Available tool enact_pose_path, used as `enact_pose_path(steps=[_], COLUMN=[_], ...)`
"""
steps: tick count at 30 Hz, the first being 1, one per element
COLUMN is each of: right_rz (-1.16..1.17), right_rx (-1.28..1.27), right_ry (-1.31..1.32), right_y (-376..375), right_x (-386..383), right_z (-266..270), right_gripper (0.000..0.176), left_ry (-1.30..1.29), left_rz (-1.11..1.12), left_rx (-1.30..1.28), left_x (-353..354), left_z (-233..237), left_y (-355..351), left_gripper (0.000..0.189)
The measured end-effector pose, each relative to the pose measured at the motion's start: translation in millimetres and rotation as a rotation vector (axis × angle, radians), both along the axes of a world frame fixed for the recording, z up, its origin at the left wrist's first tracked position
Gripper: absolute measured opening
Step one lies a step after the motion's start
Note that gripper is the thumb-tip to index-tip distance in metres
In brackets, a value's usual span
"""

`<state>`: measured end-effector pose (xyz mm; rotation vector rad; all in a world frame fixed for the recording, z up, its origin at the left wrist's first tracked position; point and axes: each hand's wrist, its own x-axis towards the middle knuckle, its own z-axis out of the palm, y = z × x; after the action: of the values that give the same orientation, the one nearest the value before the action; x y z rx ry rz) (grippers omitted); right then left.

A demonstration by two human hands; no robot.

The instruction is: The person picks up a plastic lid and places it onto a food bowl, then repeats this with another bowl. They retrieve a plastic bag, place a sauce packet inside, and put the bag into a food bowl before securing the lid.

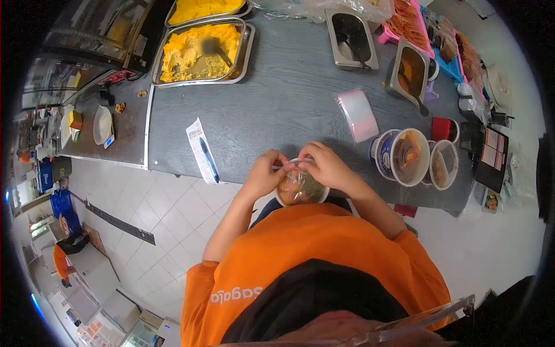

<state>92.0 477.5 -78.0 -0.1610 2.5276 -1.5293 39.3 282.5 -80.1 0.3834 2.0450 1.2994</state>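
Note:
A round tub of food (300,189) with a pale rim is close against my body at the table's front edge. Shiny clear plastic film (298,173) lies over its top, with yellow-orange and greenish food showing beneath. My left hand (269,172) pinches the film at the far left of the rim. From the other side my right hand (324,165) pinches it too, thumb and fingers bent, both sets of fingertips almost meeting. Left of the hands, a blue pen (209,161) rests on a printed paper slip (196,139).
A pack of clear bags (357,115) lies right of centre, near stacked food tubs (409,156). Metal pans with spoons (352,40) stand behind. A tray of yellow food (199,52) sits back left. A scale with a bowl (104,126) is far left; another person (65,260) stands beyond.

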Motion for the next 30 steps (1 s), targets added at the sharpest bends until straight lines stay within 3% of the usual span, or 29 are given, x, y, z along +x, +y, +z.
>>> enact_pose_path(steps=[10, 15, 17, 20, 24, 30], right_rz=[-0.087, -0.104, -0.274, -0.371, -0.409, -0.434], right_rx=[-0.038, -0.083, -0.331, -0.409, -0.378, -0.383], right_ry=[0.049, 0.082, -0.036, -0.177, -0.052, -0.276], right_y=[-4, -4, -8, -5, -4, -4], right_x=[7, 10, 14, 23, 28, 21], right_z=[-15, -23, -23, -37, -53, -46], right_gripper=[0.015, 0.016, 0.021, 0.020, 0.016, 0.019], left_ry=[0.166, 0.046, 0.060, 0.067, 0.095, 0.016], left_rz=[-0.021, 0.166, 0.158, 0.190, 0.345, 0.377], left_rx=[-0.180, 0.041, 0.023, 0.065, 0.195, 0.229], left_x=[3, 7, 10, 16, 27, 27], left_z=[-2, -14, -18, -26, -41, -51], left_y=[10, 10, 9, 8, 12, 12], left_gripper=[0.020, 0.020, 0.021, 0.021, 0.022, 0.017])
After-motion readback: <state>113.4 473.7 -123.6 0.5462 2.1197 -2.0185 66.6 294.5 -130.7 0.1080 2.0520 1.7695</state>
